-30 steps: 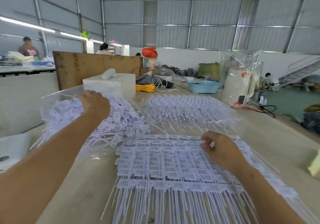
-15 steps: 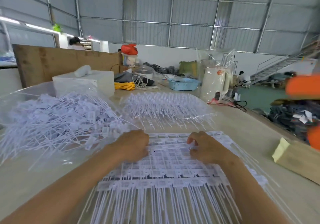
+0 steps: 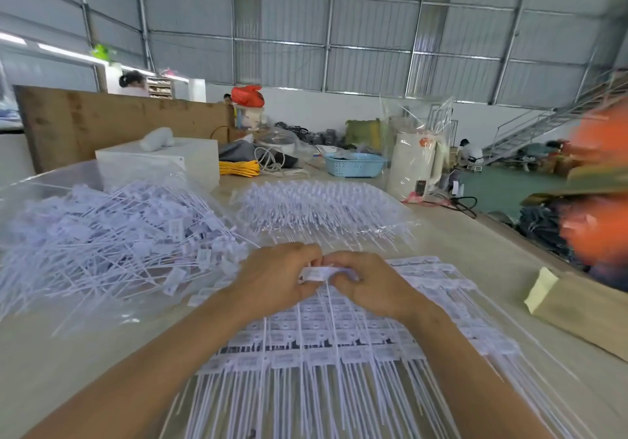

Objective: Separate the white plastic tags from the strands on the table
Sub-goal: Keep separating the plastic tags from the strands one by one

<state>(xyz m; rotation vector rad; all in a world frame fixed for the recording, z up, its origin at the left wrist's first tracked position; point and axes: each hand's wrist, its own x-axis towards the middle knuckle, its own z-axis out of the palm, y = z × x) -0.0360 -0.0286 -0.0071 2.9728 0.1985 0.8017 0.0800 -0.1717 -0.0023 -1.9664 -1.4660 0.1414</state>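
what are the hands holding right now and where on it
Both the left hand and right hand pinch one white tag by its two ends, above the tag sheet.

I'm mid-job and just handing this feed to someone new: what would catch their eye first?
First, the two hands meeting at centre: the left hand and right hand pinch one white tag between them, above the sheet of joined tags spread toward the camera. Next, the loose heap of separated tags on clear plastic at the left. Behind the hands lies another bundle of strands, with a blue basket farther back.
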